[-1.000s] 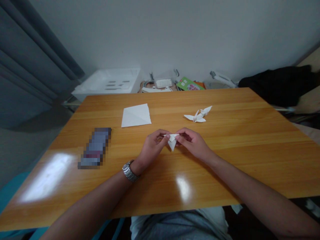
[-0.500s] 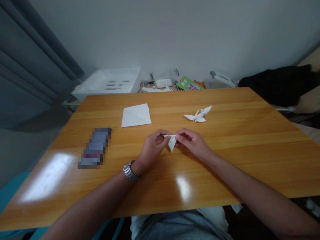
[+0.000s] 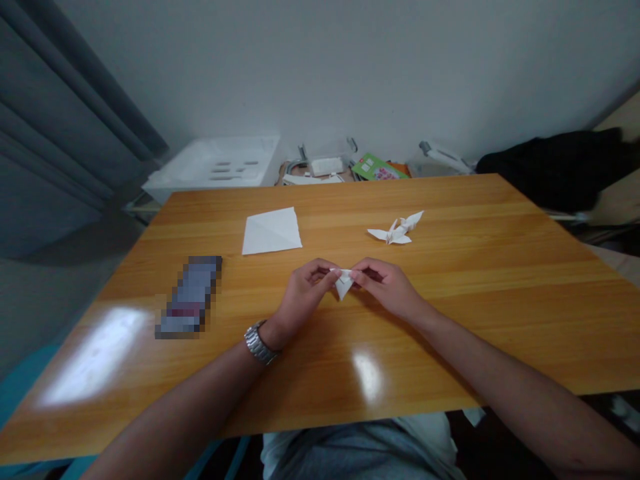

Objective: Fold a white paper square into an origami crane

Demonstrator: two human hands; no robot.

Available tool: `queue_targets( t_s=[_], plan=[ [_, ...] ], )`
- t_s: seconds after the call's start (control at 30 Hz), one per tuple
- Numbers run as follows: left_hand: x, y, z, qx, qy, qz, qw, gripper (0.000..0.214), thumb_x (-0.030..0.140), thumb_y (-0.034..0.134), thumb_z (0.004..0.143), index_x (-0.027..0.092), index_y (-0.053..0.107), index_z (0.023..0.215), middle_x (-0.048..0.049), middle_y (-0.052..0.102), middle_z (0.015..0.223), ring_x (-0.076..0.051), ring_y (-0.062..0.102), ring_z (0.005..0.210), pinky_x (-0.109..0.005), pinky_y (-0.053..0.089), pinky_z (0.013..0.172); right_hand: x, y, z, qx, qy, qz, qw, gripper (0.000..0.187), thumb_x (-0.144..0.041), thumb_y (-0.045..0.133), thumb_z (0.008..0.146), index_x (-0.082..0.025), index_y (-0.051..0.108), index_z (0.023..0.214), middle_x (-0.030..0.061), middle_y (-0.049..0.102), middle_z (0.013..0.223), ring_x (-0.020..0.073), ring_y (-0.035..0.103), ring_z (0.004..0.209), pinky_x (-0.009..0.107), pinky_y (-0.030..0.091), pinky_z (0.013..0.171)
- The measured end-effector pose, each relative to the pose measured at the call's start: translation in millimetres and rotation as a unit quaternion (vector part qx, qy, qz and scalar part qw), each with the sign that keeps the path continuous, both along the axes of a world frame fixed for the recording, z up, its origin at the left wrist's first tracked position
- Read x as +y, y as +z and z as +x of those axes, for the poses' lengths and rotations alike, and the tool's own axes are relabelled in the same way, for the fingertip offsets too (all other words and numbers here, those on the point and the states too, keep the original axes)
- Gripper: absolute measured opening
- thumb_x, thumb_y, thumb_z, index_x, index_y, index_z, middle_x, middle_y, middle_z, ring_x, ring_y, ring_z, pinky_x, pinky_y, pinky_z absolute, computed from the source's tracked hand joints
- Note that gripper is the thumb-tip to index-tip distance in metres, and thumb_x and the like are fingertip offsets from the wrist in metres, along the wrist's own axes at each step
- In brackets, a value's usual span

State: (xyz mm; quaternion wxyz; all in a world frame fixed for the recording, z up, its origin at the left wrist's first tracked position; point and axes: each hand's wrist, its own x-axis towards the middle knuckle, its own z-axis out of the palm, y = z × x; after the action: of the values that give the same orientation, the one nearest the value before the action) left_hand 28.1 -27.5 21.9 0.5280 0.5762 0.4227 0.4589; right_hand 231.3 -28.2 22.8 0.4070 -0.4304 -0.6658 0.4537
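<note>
A small piece of folded white paper is pinched between both hands over the middle of the table, its point hanging down toward me. My left hand grips its left upper corner with thumb and fingers; a metal watch circles that wrist. On the right upper corner, my right hand closes its thumb and fingers the same way. The fingertips hide the upper edge in part. Beyond the right hand lies a folded paper crane with spread wings. A flat white sheet with crease lines lies beyond the left hand.
A blurred-out phone lies on the left of the wooden table. Past the far edge are a white plastic tray, a green book and a dark cloth. A grey curtain hangs at the left.
Both hands keep their pinch on the folded paper. The left thumb has slid slightly inward, and the paper's lower point sits a little higher and more to the left.
</note>
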Motion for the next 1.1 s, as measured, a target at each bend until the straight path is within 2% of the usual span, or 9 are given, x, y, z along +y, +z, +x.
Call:
queue_targets(
  t_s=[0.23, 0.47, 0.63, 0.77, 0.93, 1.1],
  plan=[
    [-1, -1.6, -2, -0.035, -0.02, -0.014, 0.999, 0.031, 0.043, 0.071, 0.091, 0.013, 0.07, 0.095, -0.0078, 0.074, 0.093, -0.017, 0.071, 0.083, -0.029, 0.061, 0.078, 3, -0.1, 4, 0.012, 0.018, -0.021, 1.0, 0.028, -0.044, 0.064, 0.095, -0.019, 0.075, 0.095, 0.0048, 0.075, 0.091, 0.0186, 0.067, 0.082, 0.03, 0.052, 0.077],
    [-3, 2.8, -2, 0.058, 0.001, 0.047, 0.997, 0.027, 0.04, 0.063, 0.096, 0.014, 0.07, 0.095, -0.0072, 0.075, 0.092, -0.018, 0.073, 0.082, -0.028, 0.062, 0.077, 2, 1.6, 4, -0.032, -0.004, 0.013, 0.999, 0.027, -0.041, 0.06, 0.097, -0.019, 0.074, 0.095, 0.005, 0.075, 0.092, 0.0192, 0.068, 0.083, 0.03, 0.051, 0.078],
    [-6, 7.6, 0, 0.124, 0.008, 0.074, 0.99, 0.02, 0.036, 0.07, 0.091, 0.016, 0.07, 0.092, -0.0053, 0.075, 0.09, -0.017, 0.072, 0.081, -0.025, 0.06, 0.072, -3, 8.2, 2, -0.095, -0.017, 0.079, 0.992, 0.021, -0.034, 0.06, 0.098, -0.02, 0.074, 0.092, 0.0038, 0.074, 0.09, 0.0178, 0.066, 0.082, 0.029, 0.049, 0.076],
    [-6, 6.0, -1, 0.148, 0.011, 0.107, 0.983, 0.017, 0.033, 0.068, 0.092, 0.017, 0.07, 0.09, -0.0042, 0.075, 0.089, -0.016, 0.071, 0.08, -0.024, 0.058, 0.073, -5, 10.9, -1, -0.122, -0.012, 0.111, 0.986, 0.02, -0.033, 0.059, 0.098, -0.02, 0.072, 0.089, 0.003, 0.072, 0.086, 0.0167, 0.065, 0.08, 0.029, 0.047, 0.075],
    [-7, 4.6, -2, 0.178, 0.0, 0.149, 0.973, 0.015, 0.031, 0.067, 0.094, 0.018, 0.071, 0.091, -0.0037, 0.074, 0.09, -0.015, 0.07, 0.081, -0.023, 0.056, 0.076, -5, 10.4, -1, -0.133, -0.001, 0.116, 0.984, 0.024, -0.037, 0.062, 0.098, -0.019, 0.07, 0.084, 0.002, 0.07, 0.082, 0.0158, 0.063, 0.076, 0.028, 0.046, 0.072],
    [-7, 6.4, -2, 0.178, -0.004, 0.137, 0.975, 0.019, 0.036, 0.065, 0.096, 0.017, 0.072, 0.095, -0.0042, 0.075, 0.091, -0.015, 0.07, 0.082, -0.024, 0.056, 0.075, -3, 11.7, 4, -0.128, 0.015, 0.104, 0.986, 0.027, -0.039, 0.058, 0.1, -0.02, 0.072, 0.087, 0.0014, 0.071, 0.081, 0.0157, 0.063, 0.076, 0.027, 0.046, 0.071]
  ],
)
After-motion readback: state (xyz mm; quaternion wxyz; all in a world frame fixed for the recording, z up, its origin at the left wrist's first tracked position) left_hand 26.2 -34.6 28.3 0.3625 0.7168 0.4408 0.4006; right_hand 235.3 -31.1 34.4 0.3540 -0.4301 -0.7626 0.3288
